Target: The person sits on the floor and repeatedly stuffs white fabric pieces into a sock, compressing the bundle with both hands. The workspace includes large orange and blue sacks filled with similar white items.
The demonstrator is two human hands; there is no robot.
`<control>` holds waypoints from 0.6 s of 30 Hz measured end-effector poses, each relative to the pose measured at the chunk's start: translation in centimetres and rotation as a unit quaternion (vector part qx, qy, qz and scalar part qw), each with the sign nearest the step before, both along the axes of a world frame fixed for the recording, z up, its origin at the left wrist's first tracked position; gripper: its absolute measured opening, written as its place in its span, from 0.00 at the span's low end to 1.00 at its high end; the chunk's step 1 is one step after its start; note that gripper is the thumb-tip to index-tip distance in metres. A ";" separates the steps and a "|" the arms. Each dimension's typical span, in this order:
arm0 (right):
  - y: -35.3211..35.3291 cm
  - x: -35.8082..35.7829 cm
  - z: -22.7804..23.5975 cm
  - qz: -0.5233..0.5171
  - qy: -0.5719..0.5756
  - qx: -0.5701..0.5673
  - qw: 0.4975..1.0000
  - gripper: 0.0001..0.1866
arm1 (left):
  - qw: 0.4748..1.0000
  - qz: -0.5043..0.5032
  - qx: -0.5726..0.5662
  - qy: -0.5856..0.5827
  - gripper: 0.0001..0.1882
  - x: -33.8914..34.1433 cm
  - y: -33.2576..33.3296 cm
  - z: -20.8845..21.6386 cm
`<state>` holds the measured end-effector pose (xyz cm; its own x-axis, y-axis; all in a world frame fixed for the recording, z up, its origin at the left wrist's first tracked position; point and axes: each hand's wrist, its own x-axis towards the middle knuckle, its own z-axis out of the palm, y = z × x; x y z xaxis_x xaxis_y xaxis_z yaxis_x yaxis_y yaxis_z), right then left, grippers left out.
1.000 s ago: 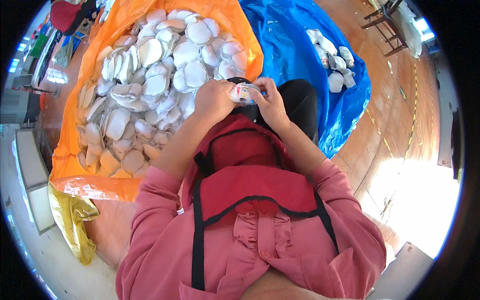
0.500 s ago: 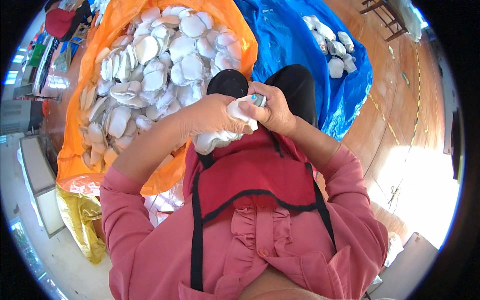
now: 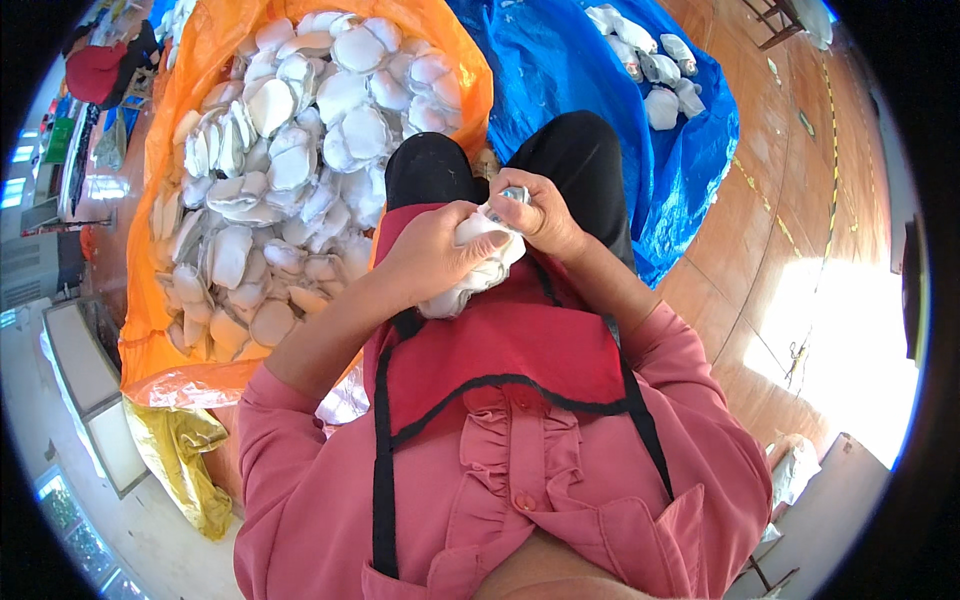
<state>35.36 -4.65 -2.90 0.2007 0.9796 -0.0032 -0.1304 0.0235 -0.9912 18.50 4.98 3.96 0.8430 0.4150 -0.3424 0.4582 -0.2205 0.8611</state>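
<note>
Over my lap I hold a bundle of soft white pads (image 3: 489, 270), stacked together and tilted. My left hand (image 3: 440, 245) is closed around it, thumb laid across the upper side. At the bundle's far end my right hand (image 3: 545, 215) is closed, its thumb and fingers pinching a greyish end with a small blue-green spot. I cannot make out what that end is. To the left, an orange plastic sack (image 3: 470, 75) lies spread wide around a heap of loose white rounded pads (image 3: 290, 160).
A blue plastic sack (image 3: 560, 60) at the far right holds several white bundles (image 3: 660, 105). A yellow bag (image 3: 180, 470) lies at the lower left beside a pale box-like piece (image 3: 85, 360). Yellow-black tape (image 3: 833, 180) runs along the brown floor at the right.
My left hand has shifted slightly down and turned on the bundle. The bundle now sits more upright between my hands. The view has shifted a little, and my knees show more.
</note>
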 end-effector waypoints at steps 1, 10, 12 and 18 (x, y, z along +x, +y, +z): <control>0.0 0.3 0.2 0.010 -0.010 0.013 1.000 0.14 | 1.000 -0.001 0.013 -0.017 0.26 -0.1 0.1 0.0; 0.9 2.4 2.1 0.136 -0.129 0.131 0.973 0.11 | 0.934 -0.210 0.274 -0.094 0.24 -0.1 2.9 2.6; 0.9 2.4 2.9 0.154 -0.143 0.147 0.967 0.11 | 0.966 -0.216 0.140 -0.034 0.25 0.0 2.9 1.8; -0.6 0.8 2.7 0.052 -0.080 0.073 0.993 0.12 | 0.971 -0.179 0.084 -0.136 0.19 -0.6 2.3 0.8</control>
